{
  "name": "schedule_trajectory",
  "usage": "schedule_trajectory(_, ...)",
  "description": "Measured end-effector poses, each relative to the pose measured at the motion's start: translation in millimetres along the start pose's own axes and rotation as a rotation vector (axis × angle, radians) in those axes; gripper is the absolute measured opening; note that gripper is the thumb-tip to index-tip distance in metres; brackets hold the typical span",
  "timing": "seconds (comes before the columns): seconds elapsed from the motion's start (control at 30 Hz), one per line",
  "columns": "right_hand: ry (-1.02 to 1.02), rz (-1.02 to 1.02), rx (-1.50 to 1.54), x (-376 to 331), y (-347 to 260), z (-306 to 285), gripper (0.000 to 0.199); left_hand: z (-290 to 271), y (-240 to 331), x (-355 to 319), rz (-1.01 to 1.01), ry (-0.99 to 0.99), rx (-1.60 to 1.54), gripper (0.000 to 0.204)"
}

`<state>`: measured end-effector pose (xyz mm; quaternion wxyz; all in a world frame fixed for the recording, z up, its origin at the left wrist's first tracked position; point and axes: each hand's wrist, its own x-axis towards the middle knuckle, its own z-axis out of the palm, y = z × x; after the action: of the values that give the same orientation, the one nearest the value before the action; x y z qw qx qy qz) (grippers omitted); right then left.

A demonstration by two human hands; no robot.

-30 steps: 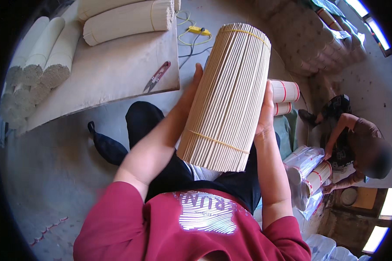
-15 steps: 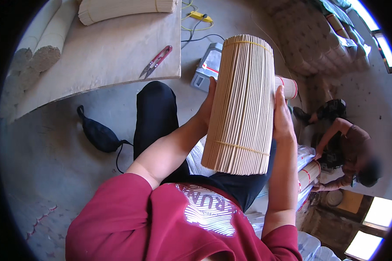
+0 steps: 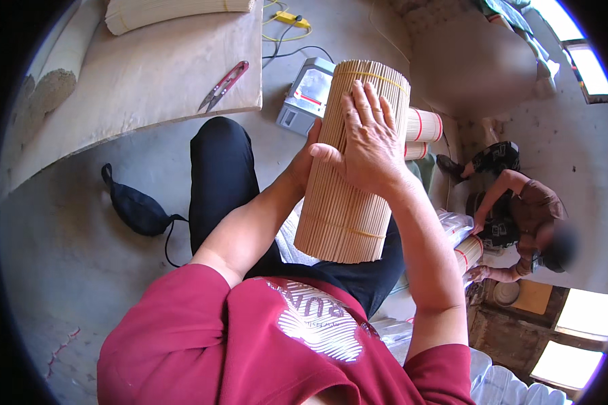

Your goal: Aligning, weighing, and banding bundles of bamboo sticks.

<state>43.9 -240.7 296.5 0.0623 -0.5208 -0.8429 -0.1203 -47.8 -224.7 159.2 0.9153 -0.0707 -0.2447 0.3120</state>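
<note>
**Right hand [image 3: 373,147] laid flat on a bundle of sticks [image 3: 338,212]**

The bundle of sticks is held up in front of the person's body, above the lap, its far end leaning a little to the right. Two yellow bands ring it, one near each end. The left hand [image 3: 305,156] grasps it along its left side (most of the fingers are hidden behind the sticks). The right hand grips nothing: it rests on the upper face, fingers straight and slightly spread, thumb pointing left.

Beyond, to the left, stands a table [image 3: 152,84] with red-handled snips [image 3: 224,86] near its corner and a pale banded roll [image 3: 182,12] at the far edge. On the floor, just behind the bundle, sits a grey device [image 3: 309,94]; farther off lies a yellow power strip [image 3: 294,20] with cables. A black pouch [image 3: 138,209] lies left of the person's knee. To the right are red-banded bundles [image 3: 423,125], and past them a co-worker [image 3: 535,202] bends over another banded bundle [image 3: 467,254], one hand near each end.
</note>
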Motion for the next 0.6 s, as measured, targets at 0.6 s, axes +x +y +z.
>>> schedule_trajectory(0.6, -0.002, -0.118, 0.092, -15, 8, 2, 0.103, 10, -10, 1, 0.119, 0.292, 0.748, 0.078)
